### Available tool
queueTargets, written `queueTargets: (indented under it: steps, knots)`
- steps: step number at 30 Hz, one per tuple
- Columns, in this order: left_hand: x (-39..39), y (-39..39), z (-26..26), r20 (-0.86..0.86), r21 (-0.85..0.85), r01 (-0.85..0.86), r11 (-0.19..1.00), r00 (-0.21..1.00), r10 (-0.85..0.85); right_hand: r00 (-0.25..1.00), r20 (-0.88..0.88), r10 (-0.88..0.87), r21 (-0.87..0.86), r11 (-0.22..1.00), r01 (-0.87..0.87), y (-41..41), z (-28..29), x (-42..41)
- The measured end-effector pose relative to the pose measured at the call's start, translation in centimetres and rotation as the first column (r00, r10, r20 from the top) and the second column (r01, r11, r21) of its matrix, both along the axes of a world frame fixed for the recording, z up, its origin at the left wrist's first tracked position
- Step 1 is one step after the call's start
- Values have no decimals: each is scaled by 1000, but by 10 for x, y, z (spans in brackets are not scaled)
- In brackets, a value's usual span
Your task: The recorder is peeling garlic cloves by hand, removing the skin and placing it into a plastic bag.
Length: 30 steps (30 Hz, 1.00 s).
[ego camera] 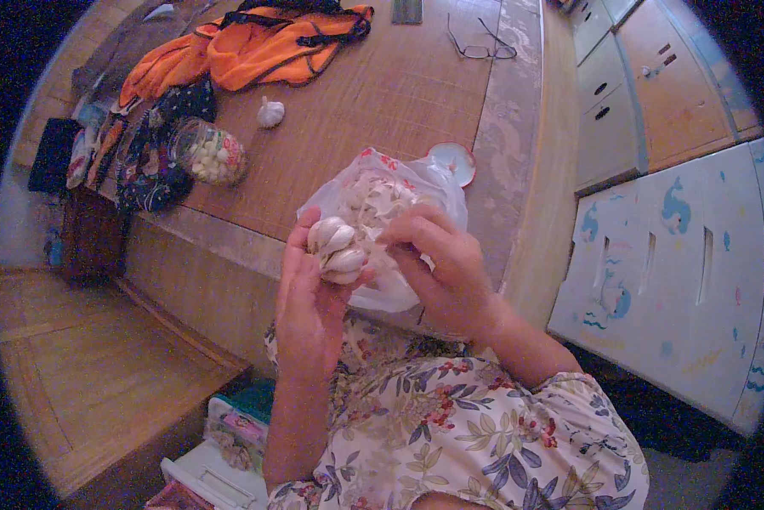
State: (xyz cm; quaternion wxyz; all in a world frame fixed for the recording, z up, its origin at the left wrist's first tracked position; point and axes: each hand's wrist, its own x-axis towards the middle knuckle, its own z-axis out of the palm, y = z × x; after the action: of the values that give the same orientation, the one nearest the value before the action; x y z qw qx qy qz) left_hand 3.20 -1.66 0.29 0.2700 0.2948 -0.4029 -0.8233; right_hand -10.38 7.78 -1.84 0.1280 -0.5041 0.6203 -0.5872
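Note:
My left hand (311, 293) holds a garlic bulb (340, 248) whose cloves stand out, partly stripped of their outer skin. To its right, my right hand (442, 264) hovers over a white plastic bag (385, 296), thumb and fingertips drawn together. Whether a scrap of skin is pinched there is unclear. Loose papery garlic skins (378, 194) lie in the bag, which spreads open on the woven mat (382, 108). Farther off on the mat sits a whole garlic bulb (271, 113). A clear plastic jar (209, 152) of peeled cloves stands at the left.
Behind the bag is a small red-rimmed dish or lid (453, 164). Eyeglasses (480, 51) rest at the far right. An orange garment (260, 51) and a dark patterned cloth bag (155, 159) lie left. White cabinets (662, 274) line the right; a plastic drawer unit (216, 472) stands below left.

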Motion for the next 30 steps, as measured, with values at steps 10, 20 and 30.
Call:
queueTargets:
  steps: [10, 20, 30]
  knots:
    - [-3, 6, 7, 172, -187, 55, 981, 985, -22, 999, -52, -10, -11, 1000, 9, -4, 3, 1]
    - [1, 8, -5, 153, -584, 82, 807, 988, 11, 1000, -10, 10, 67, 998, -9, -11, 7, 7]
    - [2, 2, -2, 183, -511, 105, 853, 983, -11, 975, -171, 140, -32, 989, -148, -9, 8, 7]
